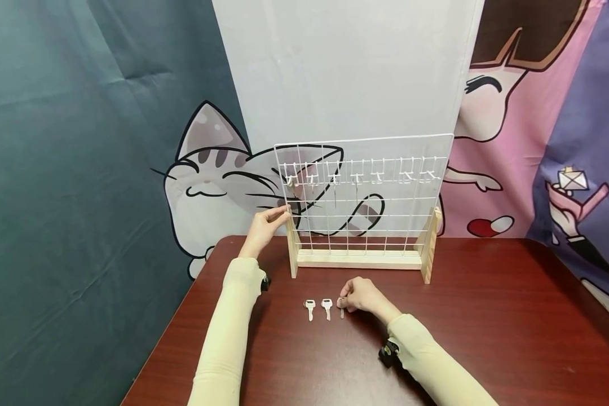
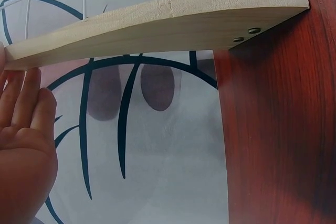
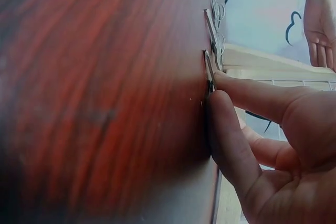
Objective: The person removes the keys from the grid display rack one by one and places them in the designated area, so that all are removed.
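Fingers and thumb of the right hand (image 1: 363,295) stand narrow, pinching the head of the rightmost key (image 1: 342,308); its blade points to 6 o'clock in the head view. Whether the blade's tip touches the wood cannot be told. At 10 o'clock from there, fingers and thumb of the left hand (image 1: 265,226) pinch the upper end of the left wooden leg (image 1: 292,259) of the wire rack (image 1: 360,216).

From the right hand, the dark red table (image 1: 497,316) runs wide toward 3 o'clock, up to its right edge; more tabletop stretches toward 6 o'clock. Room is tighter at 12 o'clock, where the wooden base bar (image 1: 359,260) stands near, with the table's far edge behind it. The left hand is near the far left corner, and the left edge slants from there toward 7 o'clock.

The pinched key sits at the right fingertips, on the hand's 9 o'clock side. Farther along that direction lie the middle key (image 1: 327,309), just beside it, then the left key (image 1: 310,309), both with heads toward 12 o'clock. Higher at 12 o'clock, the rack carries white hooks (image 1: 356,178); slim pieces under the leftmost ones are too small to make out.
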Motion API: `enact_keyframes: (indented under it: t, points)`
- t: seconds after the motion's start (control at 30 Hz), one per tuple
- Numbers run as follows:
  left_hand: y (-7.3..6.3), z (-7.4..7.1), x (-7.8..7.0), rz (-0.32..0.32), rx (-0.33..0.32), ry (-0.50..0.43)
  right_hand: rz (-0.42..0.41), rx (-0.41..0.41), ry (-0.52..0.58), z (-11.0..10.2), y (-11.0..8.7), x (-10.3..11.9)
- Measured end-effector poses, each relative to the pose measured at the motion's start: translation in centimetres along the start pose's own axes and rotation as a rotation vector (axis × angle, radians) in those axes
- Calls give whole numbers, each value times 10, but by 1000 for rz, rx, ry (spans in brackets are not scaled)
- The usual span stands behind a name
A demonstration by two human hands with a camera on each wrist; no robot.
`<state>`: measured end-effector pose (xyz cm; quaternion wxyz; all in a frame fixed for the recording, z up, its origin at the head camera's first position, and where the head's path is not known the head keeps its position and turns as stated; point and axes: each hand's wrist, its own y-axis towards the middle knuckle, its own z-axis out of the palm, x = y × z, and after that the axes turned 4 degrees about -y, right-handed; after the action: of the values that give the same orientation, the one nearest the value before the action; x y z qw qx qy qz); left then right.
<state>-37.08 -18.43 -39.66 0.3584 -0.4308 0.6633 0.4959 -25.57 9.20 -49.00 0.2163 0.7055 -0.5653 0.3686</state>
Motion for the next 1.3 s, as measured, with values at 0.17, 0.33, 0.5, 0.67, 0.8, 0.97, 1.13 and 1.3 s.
enact_keyframes:
  t: [0.17, 0.33, 0.5, 0.67, 0.8, 0.97, 1.13, 1.3]
  points:
    - [0, -1, -2, 4, -2, 6, -5, 10, -7, -3, 0, 0]
    - [0, 0, -2, 1, -7, 1, -4, 10, 3, -3, -2, -1]
    - [0, 2, -3, 0, -4, 6, -5, 13, 28, -2, -2, -2]
    - [0, 2, -1, -2, -7, 5, -6, 23, 72, -3, -2, -5]
    - [-1, 1, -1, 4, -7, 2, -17, 37, 104, -6, -2, -9]
    - [-1, -1, 0, 12, -7, 8, -47, 52, 136, -11, -3, -15]
    - [0, -1, -1, 9, -6, 11, -56, 44, 135, -18, -4, -22]
    - [0, 0, 0, 4, -7, 21, -68, 17, 86, -29, -7, -27]
